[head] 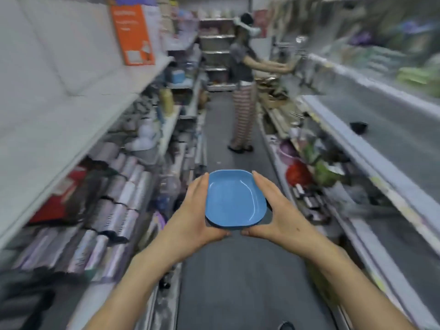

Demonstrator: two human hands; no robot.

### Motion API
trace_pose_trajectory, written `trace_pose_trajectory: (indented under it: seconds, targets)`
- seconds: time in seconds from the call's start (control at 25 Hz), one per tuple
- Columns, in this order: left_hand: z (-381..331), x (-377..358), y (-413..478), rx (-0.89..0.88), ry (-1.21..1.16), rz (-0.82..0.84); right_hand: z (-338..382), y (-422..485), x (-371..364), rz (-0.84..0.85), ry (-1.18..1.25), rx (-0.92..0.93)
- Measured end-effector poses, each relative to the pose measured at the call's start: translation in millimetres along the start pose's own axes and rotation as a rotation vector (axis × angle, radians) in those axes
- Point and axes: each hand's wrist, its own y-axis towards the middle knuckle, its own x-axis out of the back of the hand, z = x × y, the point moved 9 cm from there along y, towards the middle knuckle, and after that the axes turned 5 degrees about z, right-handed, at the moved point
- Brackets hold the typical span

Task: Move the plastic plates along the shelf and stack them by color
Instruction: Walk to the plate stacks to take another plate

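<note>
One blue plate (234,198) visible, lower centre of frame, held above aisle floor (238,270). Left hand (197,210) and right hand (276,210) clasp its sides, fingers nearly straight along rim, thumbs hooked round near edge. Orange box (133,34), upper left: print too blurred to read.

Person (241,91) mid-aisle reaching R; orange box (133,34) top L, silver rolls (119,198) lower L.

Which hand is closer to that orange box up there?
Left. The left hand holds the blue plate on the side toward the orange box; the right hand holds its far side.
</note>
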Motion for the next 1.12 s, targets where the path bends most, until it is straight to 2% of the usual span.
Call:
trace_pose_trajectory:
  seconds: [0.12,0.36,0.56,0.68,1.12]
  targets:
    - [-39,-85,13,-0.125,-0.076,0.181,-34,-89,36,-0.155,-0.032,-0.164]
    - [-169,-249,1,-0.410,-0.180,0.542,-63,-293,97,-0.515,-0.067,-0.468]
    - [-270,-356,-38,-0.580,-0.248,0.729,-64,-443,120,-0.730,-0.092,-0.665]
    - [-325,-412,-69,-0.659,-0.277,0.832,-60,-523,126,-0.854,-0.057,-0.722]
    - [-481,-609,-212,-0.803,-0.338,1.166,-56,-796,121,-1.121,-0.095,-1.008]
